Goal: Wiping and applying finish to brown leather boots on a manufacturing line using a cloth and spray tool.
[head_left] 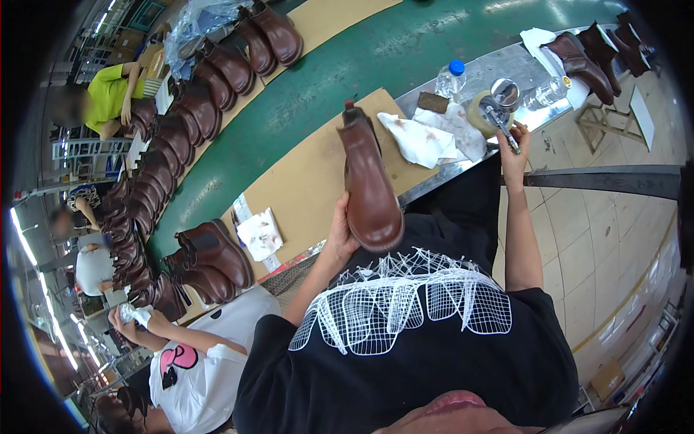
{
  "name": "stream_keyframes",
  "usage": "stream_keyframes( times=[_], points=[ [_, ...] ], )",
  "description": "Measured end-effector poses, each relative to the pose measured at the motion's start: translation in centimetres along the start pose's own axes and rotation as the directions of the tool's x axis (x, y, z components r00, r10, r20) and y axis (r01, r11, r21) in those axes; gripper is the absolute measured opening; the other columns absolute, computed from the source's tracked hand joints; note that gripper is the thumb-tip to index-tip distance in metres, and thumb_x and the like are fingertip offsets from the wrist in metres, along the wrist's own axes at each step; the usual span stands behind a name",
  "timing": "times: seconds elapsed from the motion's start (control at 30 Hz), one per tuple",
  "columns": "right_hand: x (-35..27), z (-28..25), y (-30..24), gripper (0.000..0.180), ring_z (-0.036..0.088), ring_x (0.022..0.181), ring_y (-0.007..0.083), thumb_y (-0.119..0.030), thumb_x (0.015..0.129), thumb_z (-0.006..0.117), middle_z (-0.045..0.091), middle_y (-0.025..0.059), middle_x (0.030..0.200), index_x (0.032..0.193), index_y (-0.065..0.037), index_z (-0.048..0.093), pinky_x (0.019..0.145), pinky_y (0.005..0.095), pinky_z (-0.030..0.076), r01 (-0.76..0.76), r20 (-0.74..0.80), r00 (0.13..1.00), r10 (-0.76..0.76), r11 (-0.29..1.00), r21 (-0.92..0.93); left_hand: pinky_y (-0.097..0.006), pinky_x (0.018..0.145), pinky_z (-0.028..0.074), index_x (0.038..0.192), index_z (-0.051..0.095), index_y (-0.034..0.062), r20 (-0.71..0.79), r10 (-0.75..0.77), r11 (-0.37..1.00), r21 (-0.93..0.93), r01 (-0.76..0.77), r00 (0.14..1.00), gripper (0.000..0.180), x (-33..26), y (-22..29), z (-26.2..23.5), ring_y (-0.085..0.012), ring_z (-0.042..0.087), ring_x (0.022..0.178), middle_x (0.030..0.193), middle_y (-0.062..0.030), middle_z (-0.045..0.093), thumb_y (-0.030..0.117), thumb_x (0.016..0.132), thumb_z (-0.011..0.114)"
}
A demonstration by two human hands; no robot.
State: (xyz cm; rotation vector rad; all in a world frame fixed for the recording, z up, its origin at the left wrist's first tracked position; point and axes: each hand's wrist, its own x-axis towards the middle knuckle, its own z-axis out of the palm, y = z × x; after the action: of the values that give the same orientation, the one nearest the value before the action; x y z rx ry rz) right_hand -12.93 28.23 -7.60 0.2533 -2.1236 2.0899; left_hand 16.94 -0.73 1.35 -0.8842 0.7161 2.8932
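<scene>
A brown leather ankle boot point(370, 173) hangs in front of my chest with its toe toward me. My left hand point(341, 226) is closed around it on its left side. Out to the right, my right hand point(515, 148) grips a thin dark-handled tool, probably a brush point(499, 123). Its far end reaches to a yellowish jar point(478, 114), and whether the tip is inside I cannot tell. A round shiny metal lid or cup point(504, 92) is beside the jar. Stained white cloths point(416, 139) lie on the table between the boot and the jar.
A brown sponge block point(433, 102), a blue-capped bottle point(452, 76) and another clear bottle point(546, 94) stand nearby. Boots point(163, 155) line the green conveyor point(303, 94). Co-workers sit at the left, the nearest in a white shirt point(195, 369). A metal bar point(607, 181) crosses at right.
</scene>
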Motion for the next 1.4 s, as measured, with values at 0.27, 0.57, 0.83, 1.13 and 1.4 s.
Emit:
stream_keyframes(
  times=[0.27,0.57,0.83,1.13,1.4],
  points=[
    [-3.1,-0.3,-2.5,0.056,0.058,0.104,0.0261,-0.016,0.084,0.079,0.06,0.0151,0.111,0.131,0.002,0.054,0.092,0.0364,0.046,0.096,-0.12,0.974,-0.192,0.83,-0.549,-0.047,0.11,0.044,0.148,0.035,-0.0007,-0.057,0.028,0.983,0.183,-0.017,0.998,0.089,-0.7,1.1,-2.0,-0.0324,0.055,0.127,0.141,-0.0216,0.052,0.058,0.088,0.062],
    [-7.4,2.4,-8.4,0.024,0.056,0.077,0.0128,-0.006,0.092,0.067,0.062,0.0067,0.097,0.113,0.001,0.06,0.067,0.0256,0.046,0.084,0.009,0.996,-0.085,0.943,-0.322,-0.033,0.087,0.052,0.132,0.052,0.0008,-0.036,-0.008,0.968,0.25,0.017,0.999,0.077,-1.0,3.2,-1.6,-0.0168,0.066,0.099,0.117,-0.0097,0.066,0.068,0.094,0.046],
    [0.9,14.2,-7.5,0.029,0.069,0.085,0.0354,-0.012,0.092,0.061,0.067,0.0144,0.109,0.121,-0.01,0.063,0.073,0.0431,0.055,0.448,0.497,0.853,-0.159,0.712,-0.541,-0.025,0.068,0.047,0.103,0.064,0.0011,-0.292,0.258,0.554,0.826,0.107,0.921,0.059,0.0,6.7,-0.8,-0.0116,0.062,0.082,0.093,-0.0032,0.066,0.059,0.099,0.05],
    [2.1,17.5,-6.3,0.051,0.069,0.092,0.0403,-0.022,0.088,0.068,0.06,0.0163,0.116,0.136,-0.015,0.052,0.074,0.0508,0.056,0.417,0.5,0.859,0.112,0.414,-0.809,-0.026,0.085,0.052,0.128,0.061,0.0022,0.114,0.712,0.487,0.631,-0.605,0.692,0.039,1.3,8.3,7.0,-0.0111,0.061,0.1,0.11,-0.004,0.064,0.011,0.092,0.07],
    [0.9,15.7,-13.4,0.034,0.068,0.09,0.0387,-0.017,0.088,0.069,0.065,0.0143,0.103,0.118,-0.006,0.057,0.071,0.0465,0.054,0.697,0.619,0.712,-0.332,0.444,-0.564,-0.026,0.089,0.047,0.112,0.065,0.0044,0.323,0.607,0.271,0.775,-0.571,0.726,0.021,3.8,9.8,6.6,-0.008,0.056,0.099,0.099,0.0017,0.059,0.008,0.092,0.069]
  ],
)
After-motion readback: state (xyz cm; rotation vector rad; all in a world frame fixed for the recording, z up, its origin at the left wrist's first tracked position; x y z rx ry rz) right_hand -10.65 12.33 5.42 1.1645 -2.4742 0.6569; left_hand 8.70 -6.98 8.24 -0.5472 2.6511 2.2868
